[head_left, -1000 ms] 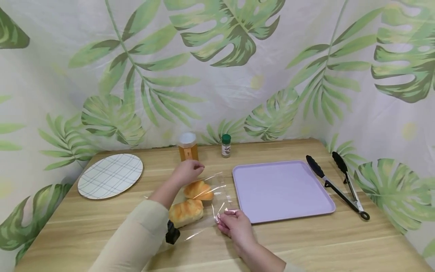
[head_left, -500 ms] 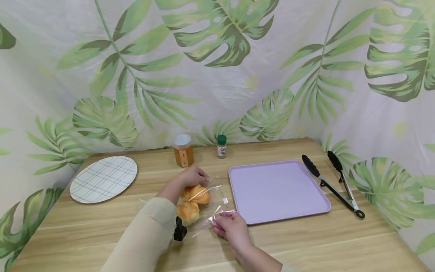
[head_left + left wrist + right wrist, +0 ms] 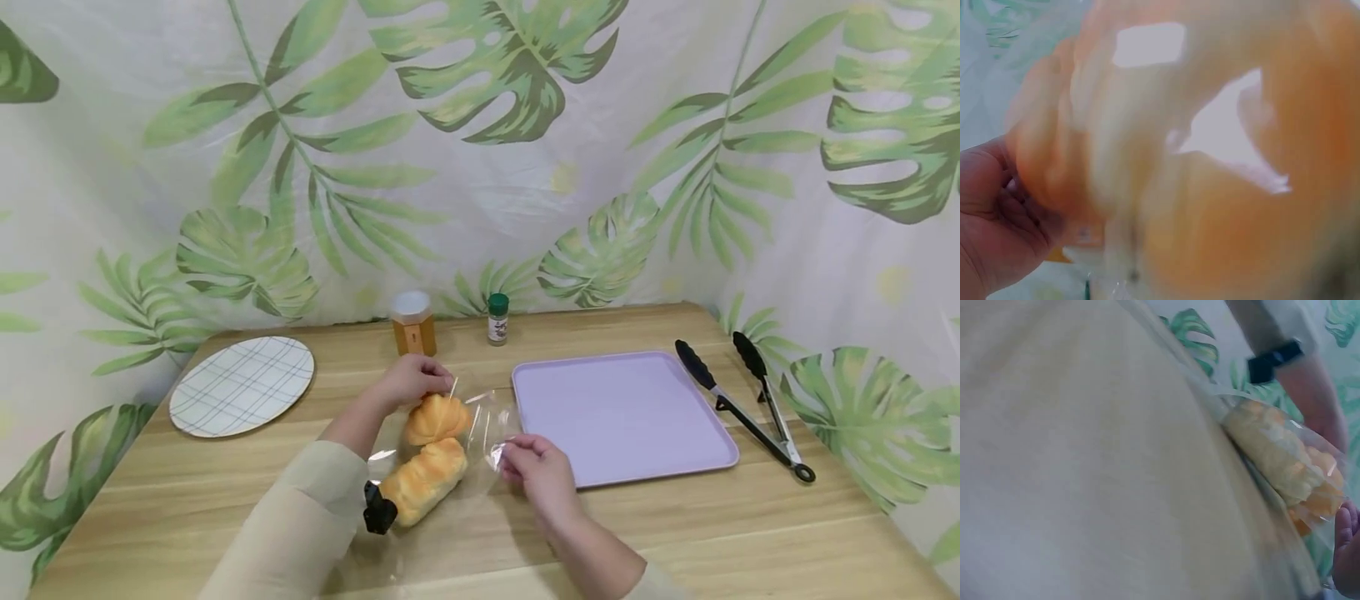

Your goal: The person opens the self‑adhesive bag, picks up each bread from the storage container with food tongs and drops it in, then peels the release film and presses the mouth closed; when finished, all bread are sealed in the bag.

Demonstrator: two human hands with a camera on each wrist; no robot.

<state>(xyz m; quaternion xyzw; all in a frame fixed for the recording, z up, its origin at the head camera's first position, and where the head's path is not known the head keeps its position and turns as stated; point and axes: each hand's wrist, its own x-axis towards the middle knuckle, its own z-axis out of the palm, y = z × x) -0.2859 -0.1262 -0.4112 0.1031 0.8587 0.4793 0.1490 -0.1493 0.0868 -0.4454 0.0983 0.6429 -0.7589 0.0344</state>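
A clear plastic bag (image 3: 486, 417) holds two breads in the head view: a golden, ridged croissant-like roll (image 3: 437, 419) and a longer loaf (image 3: 427, 482) nearer the person. My left hand (image 3: 415, 379) grips the far edge of the bag beside the roll, its fingertips partly hidden. At the bag's right edge, my right hand (image 3: 538, 471) pinches the film between thumb and fingers. Blurred bread under shiny film (image 3: 1166, 169) fills most of the left wrist view, with the left hand (image 3: 1004, 212) curled beside it. The right wrist view shows the bagged loaf (image 3: 1272, 450) above the tabletop edge.
A lilac tray (image 3: 622, 421) lies right of the bag, close to the right hand. Black-tipped tongs (image 3: 750, 417) lie spread beyond it. A checked plate (image 3: 243, 387) is at left. A honey-coloured jar (image 3: 414, 325) and a green-capped shaker (image 3: 498, 319) stand at the back.
The breads have turned and shifted inside the bag, and the loaf now points toward the person's left sleeve. My right hand has moved slightly right and away from the person with the bag's edge.
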